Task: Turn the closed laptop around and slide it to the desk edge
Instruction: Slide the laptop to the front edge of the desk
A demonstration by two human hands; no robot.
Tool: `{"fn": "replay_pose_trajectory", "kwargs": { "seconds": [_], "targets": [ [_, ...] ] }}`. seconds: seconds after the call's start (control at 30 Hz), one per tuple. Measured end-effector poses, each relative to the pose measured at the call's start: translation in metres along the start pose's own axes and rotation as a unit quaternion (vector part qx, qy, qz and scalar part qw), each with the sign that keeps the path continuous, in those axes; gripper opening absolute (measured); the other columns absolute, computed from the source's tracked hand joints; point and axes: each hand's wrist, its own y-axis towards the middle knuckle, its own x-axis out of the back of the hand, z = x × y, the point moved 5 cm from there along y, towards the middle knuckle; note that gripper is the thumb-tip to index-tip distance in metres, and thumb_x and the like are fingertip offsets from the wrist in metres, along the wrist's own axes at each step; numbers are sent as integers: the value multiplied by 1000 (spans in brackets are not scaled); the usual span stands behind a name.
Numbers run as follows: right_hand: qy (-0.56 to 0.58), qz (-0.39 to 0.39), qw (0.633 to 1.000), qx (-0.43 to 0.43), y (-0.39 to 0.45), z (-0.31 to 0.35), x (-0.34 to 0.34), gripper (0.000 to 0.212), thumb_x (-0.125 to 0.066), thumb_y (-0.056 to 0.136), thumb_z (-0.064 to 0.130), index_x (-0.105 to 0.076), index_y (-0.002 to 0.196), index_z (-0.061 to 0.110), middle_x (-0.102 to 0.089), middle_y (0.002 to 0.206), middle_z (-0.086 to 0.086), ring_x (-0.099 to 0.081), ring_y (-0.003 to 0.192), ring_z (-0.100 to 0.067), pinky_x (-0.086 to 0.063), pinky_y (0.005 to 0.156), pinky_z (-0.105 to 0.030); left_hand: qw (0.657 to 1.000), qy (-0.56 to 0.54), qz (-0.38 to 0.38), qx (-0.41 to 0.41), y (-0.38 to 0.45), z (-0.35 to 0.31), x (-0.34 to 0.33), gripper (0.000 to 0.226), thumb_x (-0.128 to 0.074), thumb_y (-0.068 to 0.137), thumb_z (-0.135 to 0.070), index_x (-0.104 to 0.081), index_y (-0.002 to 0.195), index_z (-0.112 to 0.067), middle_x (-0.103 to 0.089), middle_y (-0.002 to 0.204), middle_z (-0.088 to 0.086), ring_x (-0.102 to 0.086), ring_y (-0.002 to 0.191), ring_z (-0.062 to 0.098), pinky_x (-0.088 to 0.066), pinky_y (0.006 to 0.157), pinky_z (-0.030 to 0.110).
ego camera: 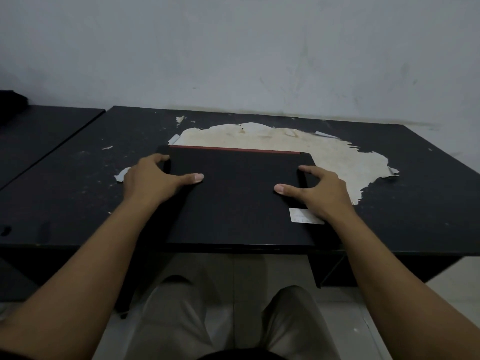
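A closed black laptop [239,201] lies flat on the black desk [415,203], its near side flush with the desk's front edge and a red strip along its far side. A small white sticker [301,215] sits on the lid near the right front corner. My left hand [153,179] grips the laptop's left side, thumb on the lid and fingers curled over the far-left corner. My right hand [317,189] grips the right side, thumb on the lid, fingers around the edge.
The desk top has a large peeled patch [298,144] showing pale board behind and right of the laptop. A second dark desk [39,136] adjoins on the left. A grey wall stands right behind both. My knees show below the desk edge.
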Motion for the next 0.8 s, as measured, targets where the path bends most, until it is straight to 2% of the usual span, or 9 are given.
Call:
{"fn": "replay_pose_trajectory", "kwargs": {
  "seconds": [0.23,0.33,0.43,0.5,0.67,0.8],
  "targets": [
    [-9,13,1000,-12,-3,2,0,93,-92,59,63,-64,141,29,-59,147,1,-56,132,-21,-46,103,-35,999,17,-26,-11,-10,-2,-2,94,-87,60,-67,-64,138,-20,-61,142,9,-51,135,32,-43,100,42],
    [-16,18,999,-22,-2,1,0,95,-92,59,64,-63,142,30,-58,148,1,-56,133,-22,-47,104,-38,999,24,-33,-13,-9,0,-5,93,-85,60,-70,-66,136,-20,-62,140,9,-52,133,32,-45,98,42],
    [-64,21,997,-36,1,2,-1,103,-86,50,79,-63,140,37,-57,149,1,-53,135,-27,-44,110,-47,999,29,-39,-13,-4,5,-8,96,-83,56,-76,-68,133,-21,-66,134,9,-58,127,32,-49,97,43],
    [-88,21,995,-45,4,2,1,105,-85,47,81,-62,140,38,-58,148,1,-53,135,-28,-44,109,-50,998,42,-41,-15,-1,8,-10,100,-80,51,-82,-69,131,-22,-67,132,9,-60,124,32,-52,98,47],
    [-94,20,995,-40,3,3,3,96,-88,58,72,-62,142,33,-57,149,0,-54,134,-27,-47,105,-43,995,83,-35,-30,5,12,-13,106,-72,49,-91,-69,131,-24,-68,131,8,-59,125,33,-51,99,51],
    [-118,9,993,-10,-11,4,2,79,-80,74,68,-64,142,30,-60,148,0,-54,135,-25,-44,104,-39,988,141,-3,-69,-3,15,-12,111,-56,55,-99,-63,139,-27,-59,145,8,-51,135,32,-47,103,49]
  ]
}}
